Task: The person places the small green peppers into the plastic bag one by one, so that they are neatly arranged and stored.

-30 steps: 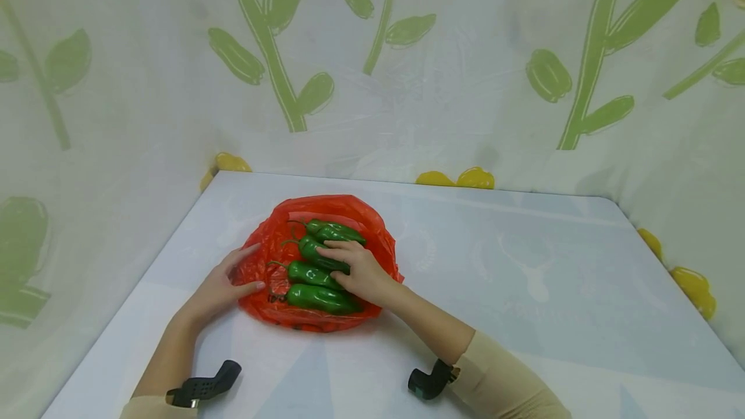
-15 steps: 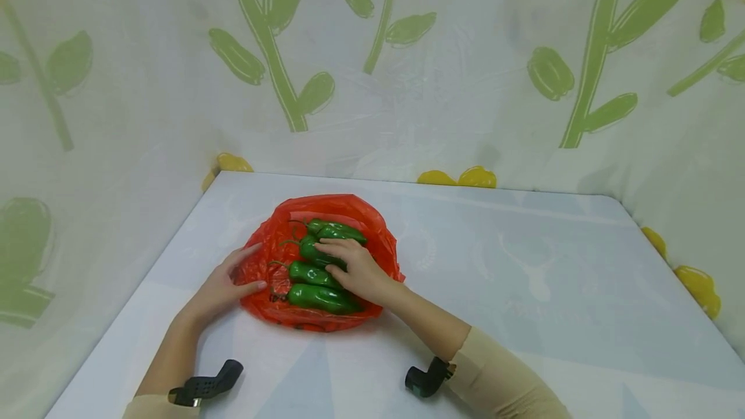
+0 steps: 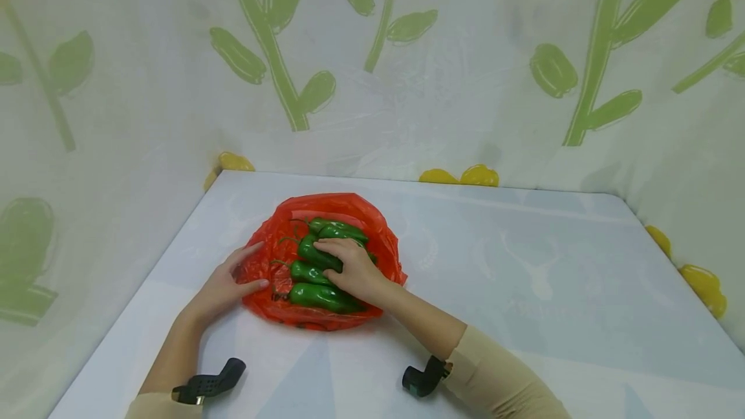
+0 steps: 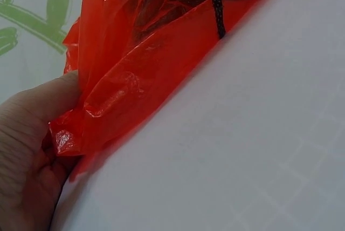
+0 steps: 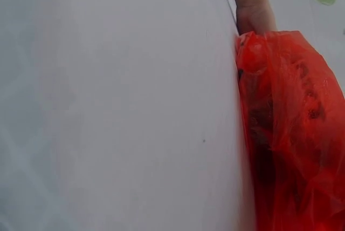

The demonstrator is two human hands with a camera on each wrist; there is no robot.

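A red plastic bag (image 3: 384, 244) lies with its mouth spread, showing several long green peppers side by side, stems to the left. My right hand (image 3: 357, 270) reaches in from the right and grips one green pepper (image 3: 314, 252) in the middle, thumb on the near side and fingers over it. In front of it lie another pepper (image 3: 311, 273) and the nearest pepper (image 3: 326, 298). My left hand (image 3: 224, 283) holds the bag's left side; in the left wrist view its thumb (image 4: 56, 99) presses the red film, fingers partly hidden. The right wrist view shows only the bag's outer side (image 5: 296, 128).
The bag rests on a white table (image 3: 524, 296) with faint grey patterns, left of its middle. Behind stands a pale curtain (image 3: 454, 108) printed with green leaves and yellow flowers. Black wrist cameras (image 3: 209, 383) sit on both forearms.
My right hand's thumb and fingers have closed around the pepper, which has tilted slightly so that its tip shows beyond the hand. The left hand stays at the bag.
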